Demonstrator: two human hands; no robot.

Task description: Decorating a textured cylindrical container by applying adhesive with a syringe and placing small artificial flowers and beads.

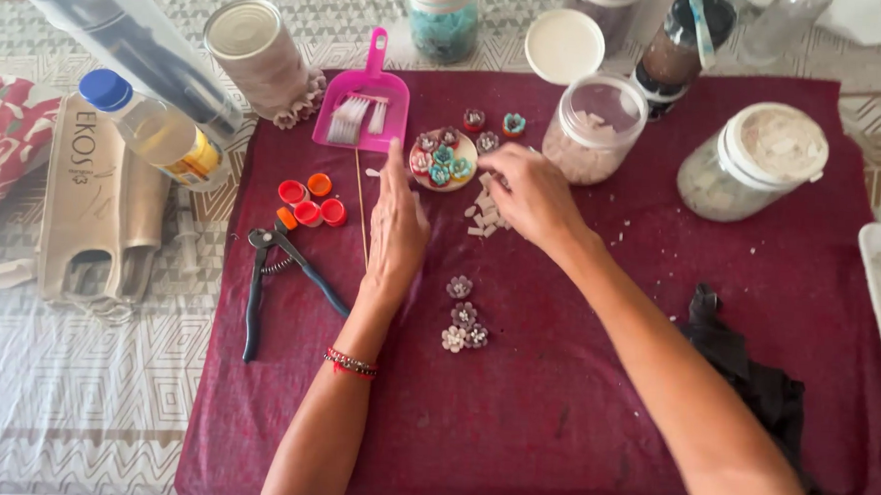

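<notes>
Blue-capped bottle (pixel 153 131) with yellow label lies left; lidded jars (pixel 751 162) stand right of the cloth

One head camera looks steeply down, close over a dark red cloth (pixel 553 401) on the table (pixel 57 409)

We see two bare forearms coming up from the lower edge of the frame, with no sleeves on either. Our left hand (pixel 398 221) is in the middle of the frame and our right hand (pixel 532 194) is just to the right of it, slightly higher. Neither hand wears a glove, and we can make out no rings on the fingers that show. On the left wrist, in the lower middle of the frame, we wear a stack of thin bracelets (pixel 351 363): a string of small dark beads with lighter ones among them, and a red cord beneath it. The right wrist wears nothing.
</notes>
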